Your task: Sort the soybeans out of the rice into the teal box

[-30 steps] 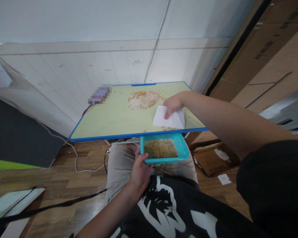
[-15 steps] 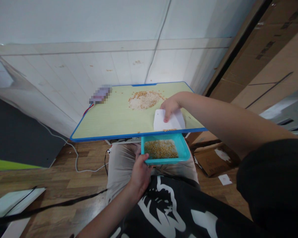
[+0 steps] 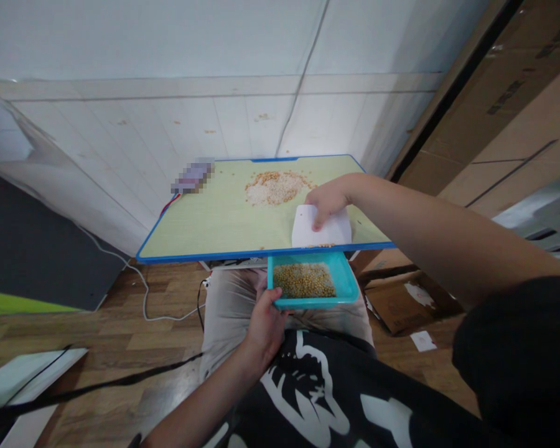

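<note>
My left hand (image 3: 265,323) grips the near left corner of a turquoise tray (image 3: 350,283) holding yellow beans, kept just under the front edge of a small green table with a blue rim (image 3: 205,218). My right hand (image 3: 326,200) presses its fingers on a white card (image 3: 321,233) that stands at the table's front edge, right above the tray. A few loose beans lie at the card's lower edge. Farther back on the table sits a pile of mixed beans and white grains (image 3: 275,186).
A blurred small object (image 3: 193,176) lies at the table's back left, with a red wire running off it. Cardboard boxes (image 3: 499,112) stand to the right, a torn one (image 3: 401,298) on the wooden floor. Cables (image 3: 144,298) trail across the floor on the left.
My right hand has drawn the white card toward me, from mid-table to the front edge, pushing a few beans along. The tray under the edge has hardly moved.
</note>
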